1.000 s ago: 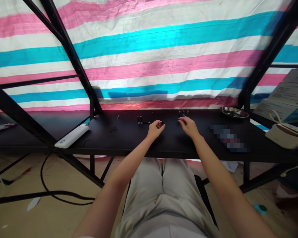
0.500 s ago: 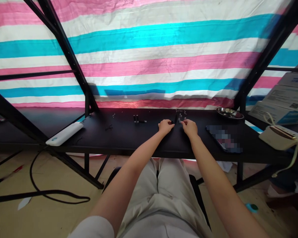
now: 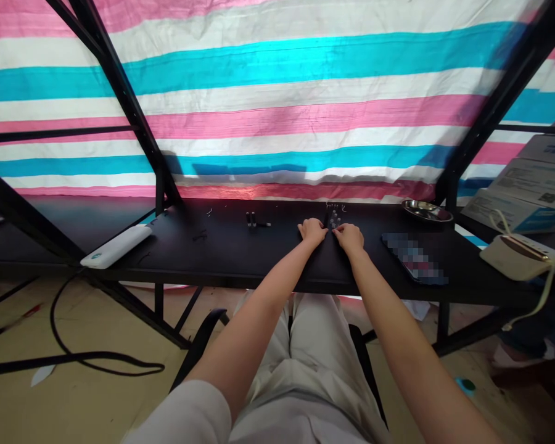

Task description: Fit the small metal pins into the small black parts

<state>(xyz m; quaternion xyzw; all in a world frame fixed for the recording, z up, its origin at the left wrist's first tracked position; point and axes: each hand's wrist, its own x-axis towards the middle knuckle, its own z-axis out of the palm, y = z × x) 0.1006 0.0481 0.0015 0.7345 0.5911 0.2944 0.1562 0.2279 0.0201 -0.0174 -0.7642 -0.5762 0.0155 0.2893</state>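
Observation:
My left hand (image 3: pixel 313 230) is closed in a pinch over the black table. Whatever its fingertips hold is too small to make out. Just to its right, my right hand (image 3: pixel 349 238) is also pinched, its fingertips close to the left ones; any piece in them cannot be made out. Beyond the fingertips lies a cluster of small clear or whitish pieces (image 3: pixel 334 219). A thin black stick-like piece (image 3: pixel 326 215) is beside them, and a row of tiny pale bits (image 3: pixel 336 206) runs along the back. Left of my hands are short black cylinders with pale ends (image 3: pixel 251 219).
A phone with a blurred screen (image 3: pixel 414 262) and a shiny metal dish (image 3: pixel 427 211) lie to the right. Farther right are a beige pouch (image 3: pixel 513 258) and stacked boxes (image 3: pixel 527 185). A white power bank-like device (image 3: pixel 118 246) rests left, near black frame posts (image 3: pixel 143 132).
My two hands have come nearer each other, the left shifting slightly right and the right slightly left. The view has shifted a little. The pieces on the table look the same.

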